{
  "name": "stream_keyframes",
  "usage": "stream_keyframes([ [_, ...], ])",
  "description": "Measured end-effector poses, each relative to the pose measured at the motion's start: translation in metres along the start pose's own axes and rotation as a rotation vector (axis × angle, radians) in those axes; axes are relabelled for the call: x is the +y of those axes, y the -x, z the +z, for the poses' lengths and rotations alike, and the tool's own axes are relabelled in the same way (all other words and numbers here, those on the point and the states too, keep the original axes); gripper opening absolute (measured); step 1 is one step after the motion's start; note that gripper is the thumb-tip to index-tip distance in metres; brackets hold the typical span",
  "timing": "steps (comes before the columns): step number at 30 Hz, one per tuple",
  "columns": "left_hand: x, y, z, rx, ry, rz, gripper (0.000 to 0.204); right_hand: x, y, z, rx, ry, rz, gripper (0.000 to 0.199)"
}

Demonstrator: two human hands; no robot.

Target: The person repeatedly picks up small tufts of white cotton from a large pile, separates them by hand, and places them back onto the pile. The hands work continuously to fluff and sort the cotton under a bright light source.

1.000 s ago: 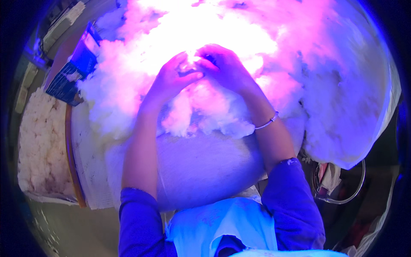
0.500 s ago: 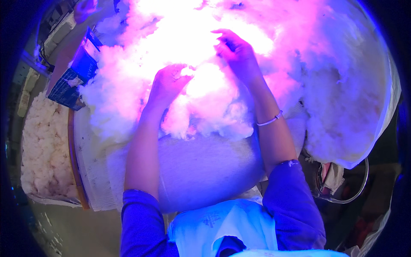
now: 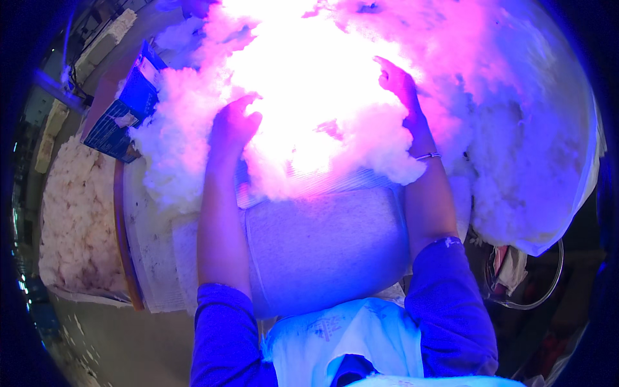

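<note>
A mass of fluffy white fibre, like cotton stuffing (image 3: 380, 138), is spread in front of me under glaring pink-violet light. My left hand (image 3: 233, 128) rests at its left side, thumb and fingers slightly apart against the fluff. Opposite it, my right hand (image 3: 402, 89) has a bent wrist, with the index finger stretched out and the thumb apart from it. No firm grip shows in either hand. Glare washes out the fibre between them and part of the fingertips. A pale bracelet (image 3: 428, 155) circles my right wrist.
At the left stands a blue cardboard box (image 3: 122, 122). Nearer me, more cream fibre (image 3: 80, 222) lies beside a brown wooden strip (image 3: 122, 238). A pale rounded cushion-like surface (image 3: 329, 248) is before my body. White sheeting (image 3: 554, 242) edges the fibre at right, above a curved tube (image 3: 558, 271).
My hands have moved apart, the right one outward to the right. The fluff between them looks wider and more spread. The whole view has shifted slightly.
</note>
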State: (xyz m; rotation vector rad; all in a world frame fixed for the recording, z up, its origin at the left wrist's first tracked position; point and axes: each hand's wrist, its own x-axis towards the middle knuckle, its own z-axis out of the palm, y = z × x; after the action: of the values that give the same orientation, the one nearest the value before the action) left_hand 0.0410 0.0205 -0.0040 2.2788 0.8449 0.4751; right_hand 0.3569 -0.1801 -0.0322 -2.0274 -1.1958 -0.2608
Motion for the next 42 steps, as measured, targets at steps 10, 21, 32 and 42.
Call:
stream_keyframes([
  [10, -0.006, -0.003, 0.020, 0.317, -0.103, 0.392, 0.042, -0.102, 0.010, -0.019, 0.199, -0.733, 0.067, 0.038],
  [21, 0.038, 0.013, 0.023, 0.131, -0.115, 0.686, 0.036, -0.060, 0.011, 0.003, -0.070, 0.017, 0.035, 0.040],
  [32, 0.064, 0.021, 0.039, -0.029, -0.044, 0.932, 0.024, -0.120, 0.020, 0.004, 0.057, 0.000, -0.411, 0.033],
  [42, 0.010, 0.009, -0.007, 0.040, 0.019, 0.433, 0.019, -0.022, 0.012, 0.028, -0.017, 0.306, 0.064, 0.033],
])
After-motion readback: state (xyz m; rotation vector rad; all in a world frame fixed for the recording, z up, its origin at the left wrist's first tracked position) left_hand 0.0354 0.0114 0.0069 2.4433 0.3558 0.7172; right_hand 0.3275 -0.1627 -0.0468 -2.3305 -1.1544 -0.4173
